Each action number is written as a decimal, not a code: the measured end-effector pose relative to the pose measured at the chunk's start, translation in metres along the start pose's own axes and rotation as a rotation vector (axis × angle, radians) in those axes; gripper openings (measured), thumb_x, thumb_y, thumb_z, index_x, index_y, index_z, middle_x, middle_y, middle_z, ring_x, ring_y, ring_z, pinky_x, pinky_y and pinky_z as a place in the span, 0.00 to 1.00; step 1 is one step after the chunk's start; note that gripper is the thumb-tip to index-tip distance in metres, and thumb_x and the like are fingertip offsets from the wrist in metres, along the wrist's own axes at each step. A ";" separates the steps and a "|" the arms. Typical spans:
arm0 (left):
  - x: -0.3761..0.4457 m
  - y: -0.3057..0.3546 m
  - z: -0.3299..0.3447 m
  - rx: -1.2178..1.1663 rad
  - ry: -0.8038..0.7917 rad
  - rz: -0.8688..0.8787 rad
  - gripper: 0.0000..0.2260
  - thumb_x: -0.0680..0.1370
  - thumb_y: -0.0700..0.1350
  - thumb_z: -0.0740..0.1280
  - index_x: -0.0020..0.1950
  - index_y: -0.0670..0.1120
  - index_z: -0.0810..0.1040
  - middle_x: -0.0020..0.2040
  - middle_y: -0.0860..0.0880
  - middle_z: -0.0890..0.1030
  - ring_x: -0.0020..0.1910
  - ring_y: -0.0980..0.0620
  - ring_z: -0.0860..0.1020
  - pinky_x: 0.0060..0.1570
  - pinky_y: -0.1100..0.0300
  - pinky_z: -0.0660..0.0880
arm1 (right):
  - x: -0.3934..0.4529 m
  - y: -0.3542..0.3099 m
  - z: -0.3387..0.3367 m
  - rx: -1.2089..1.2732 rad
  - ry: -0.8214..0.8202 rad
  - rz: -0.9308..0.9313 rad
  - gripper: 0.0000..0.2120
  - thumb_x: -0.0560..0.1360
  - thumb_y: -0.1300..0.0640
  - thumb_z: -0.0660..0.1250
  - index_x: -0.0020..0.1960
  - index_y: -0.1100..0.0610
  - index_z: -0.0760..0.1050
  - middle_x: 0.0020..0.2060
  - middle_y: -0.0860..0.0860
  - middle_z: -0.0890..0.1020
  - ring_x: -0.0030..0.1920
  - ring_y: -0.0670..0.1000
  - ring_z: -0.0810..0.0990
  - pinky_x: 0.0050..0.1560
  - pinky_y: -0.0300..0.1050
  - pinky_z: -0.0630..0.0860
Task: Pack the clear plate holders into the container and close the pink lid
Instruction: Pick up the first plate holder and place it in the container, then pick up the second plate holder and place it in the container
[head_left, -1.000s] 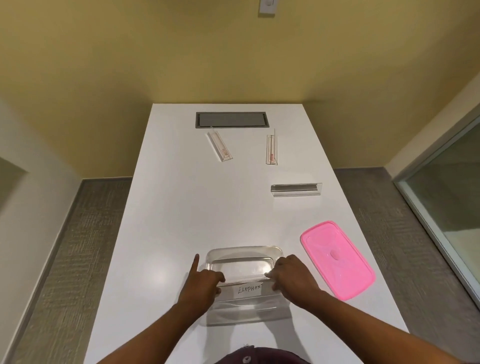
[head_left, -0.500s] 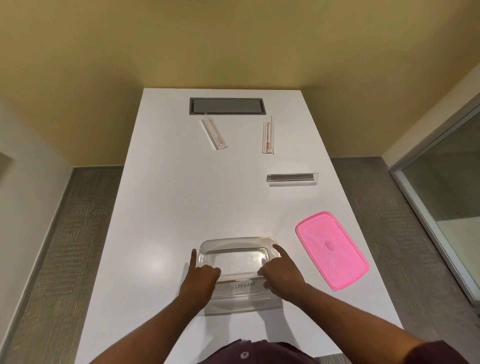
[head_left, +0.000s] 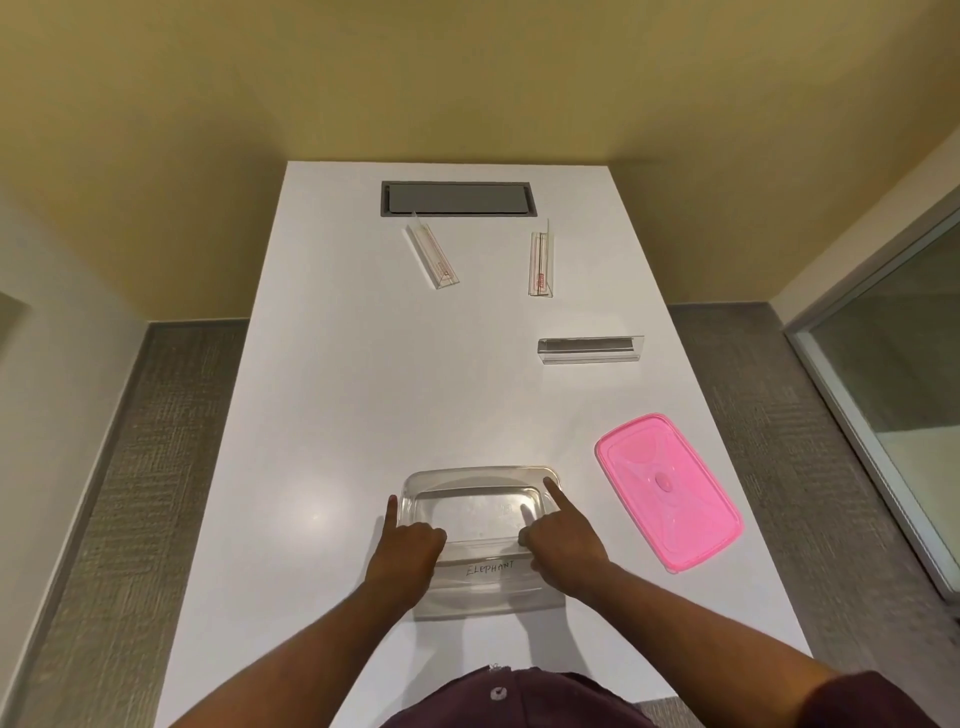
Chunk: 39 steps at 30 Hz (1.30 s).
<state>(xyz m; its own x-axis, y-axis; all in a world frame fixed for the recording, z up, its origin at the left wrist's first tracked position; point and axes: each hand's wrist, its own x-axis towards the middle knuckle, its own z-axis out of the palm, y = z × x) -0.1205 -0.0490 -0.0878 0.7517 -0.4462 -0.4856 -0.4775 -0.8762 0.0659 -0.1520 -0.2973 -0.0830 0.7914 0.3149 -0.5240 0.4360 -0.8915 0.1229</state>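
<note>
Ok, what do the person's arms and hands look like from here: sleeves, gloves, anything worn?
Both hands are bare: no gloves, rings or watch show on the left hand or the right hand. The forearms are uncovered. A dark maroon sleeve shows at the right upper arm, matching the maroon buttoned shirt at the bottom edge. No sleeve shows on the left arm.

Walls: mustard yellow (head_left: 467, 78), plain.
Floor: grey textured carpet (head_left: 130, 467) at 9 and 3 o'clock.
Furniture: long white table (head_left: 363, 389); grey inset panel (head_left: 456, 198) at 12 o'clock.
Window: framed glass partition (head_left: 893, 353), 3 o'clock.
</note>
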 end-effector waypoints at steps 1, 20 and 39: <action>0.000 0.000 0.001 -0.004 0.003 0.002 0.11 0.78 0.38 0.63 0.58 0.47 0.77 0.53 0.48 0.83 0.56 0.46 0.81 0.77 0.41 0.35 | 0.000 0.000 0.000 0.007 -0.006 -0.002 0.10 0.74 0.59 0.69 0.54 0.54 0.83 0.38 0.55 0.87 0.43 0.57 0.87 0.72 0.51 0.18; -0.002 -0.006 -0.028 -0.052 0.417 0.190 0.08 0.77 0.53 0.64 0.45 0.54 0.81 0.41 0.55 0.83 0.49 0.49 0.80 0.62 0.45 0.70 | -0.004 0.020 -0.024 0.763 0.437 0.205 0.14 0.77 0.37 0.67 0.47 0.45 0.85 0.42 0.38 0.87 0.46 0.40 0.84 0.50 0.42 0.78; 0.219 0.027 -0.154 -1.197 0.205 -0.360 0.08 0.77 0.40 0.65 0.49 0.40 0.84 0.49 0.43 0.86 0.52 0.40 0.83 0.58 0.47 0.79 | 0.097 0.240 -0.047 1.159 0.551 0.807 0.12 0.78 0.51 0.67 0.37 0.53 0.78 0.33 0.46 0.80 0.40 0.52 0.79 0.41 0.46 0.72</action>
<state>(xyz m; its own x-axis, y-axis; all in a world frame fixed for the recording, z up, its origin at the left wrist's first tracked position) 0.1011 -0.1983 -0.0585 0.8605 -0.0752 -0.5039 0.3967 -0.5218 0.7552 0.0499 -0.4656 -0.0648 0.8173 -0.5242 -0.2390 -0.5401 -0.5527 -0.6347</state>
